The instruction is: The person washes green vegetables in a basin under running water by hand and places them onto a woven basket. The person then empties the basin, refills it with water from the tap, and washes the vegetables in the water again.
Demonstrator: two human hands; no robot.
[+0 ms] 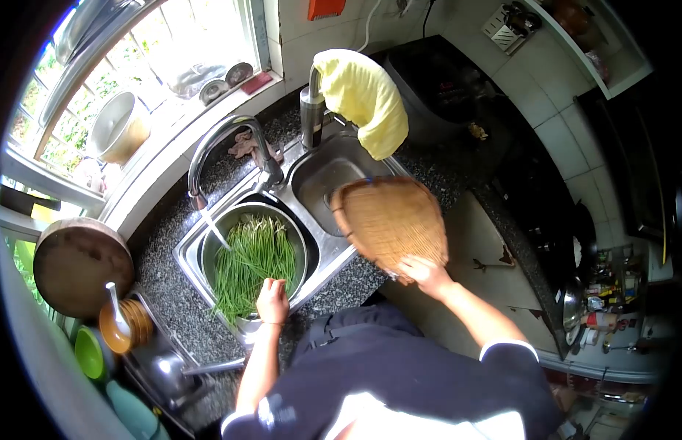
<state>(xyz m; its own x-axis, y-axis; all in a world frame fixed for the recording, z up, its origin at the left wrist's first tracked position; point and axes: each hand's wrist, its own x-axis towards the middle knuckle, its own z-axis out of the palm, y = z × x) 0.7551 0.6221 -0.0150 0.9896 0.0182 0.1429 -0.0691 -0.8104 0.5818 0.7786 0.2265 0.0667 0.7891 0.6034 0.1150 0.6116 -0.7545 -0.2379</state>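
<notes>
My right hand grips the near edge of a round woven bamboo tray, which is tilted and slightly blurred over the right sink bowl. My left hand is closed in a loose fist at the near rim of a metal basin, with nothing seen in it. That basin stands in the left sink bowl. Long green chives fill it, their pale ends toward the back. Water runs onto them from the curved faucet.
A yellow cloth hangs over a second spout behind the right bowl. At left stand a round wooden board, stacked orange bowls with a white spoon, and a green bowl. A black appliance and stovetop lie right.
</notes>
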